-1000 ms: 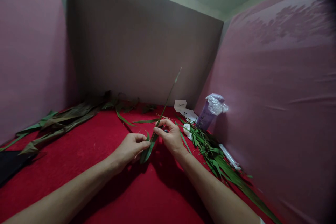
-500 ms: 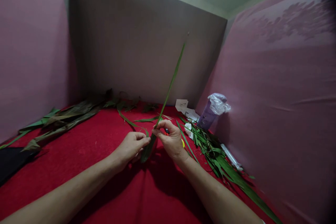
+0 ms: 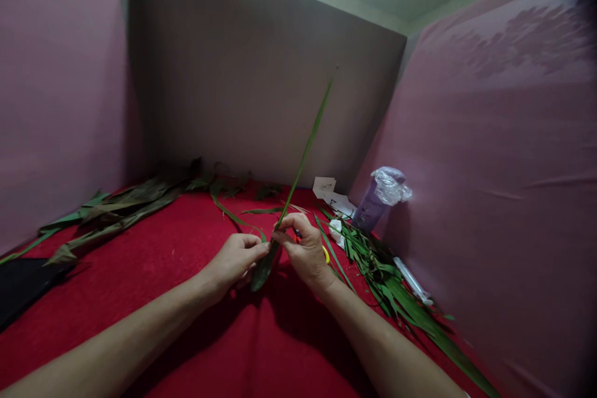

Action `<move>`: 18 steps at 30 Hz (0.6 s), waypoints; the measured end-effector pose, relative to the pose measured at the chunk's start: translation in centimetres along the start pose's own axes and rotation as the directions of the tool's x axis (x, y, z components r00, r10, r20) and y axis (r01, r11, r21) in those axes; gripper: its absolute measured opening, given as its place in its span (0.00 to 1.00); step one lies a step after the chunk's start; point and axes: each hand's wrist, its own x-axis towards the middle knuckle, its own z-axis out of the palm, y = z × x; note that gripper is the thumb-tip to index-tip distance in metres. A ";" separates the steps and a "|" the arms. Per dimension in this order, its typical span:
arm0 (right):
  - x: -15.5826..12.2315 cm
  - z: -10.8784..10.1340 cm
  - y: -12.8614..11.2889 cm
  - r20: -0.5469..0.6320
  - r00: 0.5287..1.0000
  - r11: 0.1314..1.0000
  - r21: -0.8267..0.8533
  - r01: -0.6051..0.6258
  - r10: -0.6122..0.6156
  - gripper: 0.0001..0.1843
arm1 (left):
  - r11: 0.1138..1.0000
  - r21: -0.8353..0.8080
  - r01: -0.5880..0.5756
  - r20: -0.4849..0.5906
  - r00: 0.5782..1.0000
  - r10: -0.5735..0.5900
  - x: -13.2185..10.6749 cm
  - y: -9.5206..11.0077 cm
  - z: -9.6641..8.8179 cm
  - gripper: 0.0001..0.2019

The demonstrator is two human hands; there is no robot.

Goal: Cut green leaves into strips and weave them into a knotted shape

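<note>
A long green leaf [image 3: 306, 152] is held to the near left of the purple cup [image 3: 368, 206], its blade slanted up and leaning toward the cup's side. Its folded lower end [image 3: 262, 273] is pinched by the left hand [image 3: 234, 261], thumb and fingers together on it; the base of the blade is nipped between thumb and forefinger of the right hand [image 3: 301, 247], the hand nearer the cup. Whether the red cloth [image 3: 200, 336] is touched by the fold cannot be told.

The leaf is judged very light, springy along its length, soft across it, perhaps a little slick, and easily split or creased. It is best taken by the folded part, with flat fingertips and little pressure; the thin tip is better left unpinched.
</note>
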 end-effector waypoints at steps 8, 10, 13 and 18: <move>-0.3 0.1 -0.6 0.012 0.999 0.998 -0.020 0.053 -0.053 0.06 | 1.000 -0.006 -0.018 0.001 1.000 0.018 0.0 -0.1 0.0 0.16; -0.3 0.1 -0.7 0.016 0.998 0.998 -0.029 0.062 -0.061 0.06 | 1.000 -0.007 -0.020 0.004 1.000 0.020 0.0 -0.1 -0.1 0.16; -0.3 0.1 -0.6 0.012 0.997 0.997 -0.028 0.071 -0.071 0.06 | 1.000 -0.009 -0.016 0.001 1.000 0.016 0.1 -0.2 -0.1 0.17; -0.1 0.1 -0.3 -0.033 0.999 0.999 -0.033 0.040 -0.041 0.05 | 1.000 -0.003 -0.027 0.006 1.000 0.027 0.1 0.0 -0.1 0.14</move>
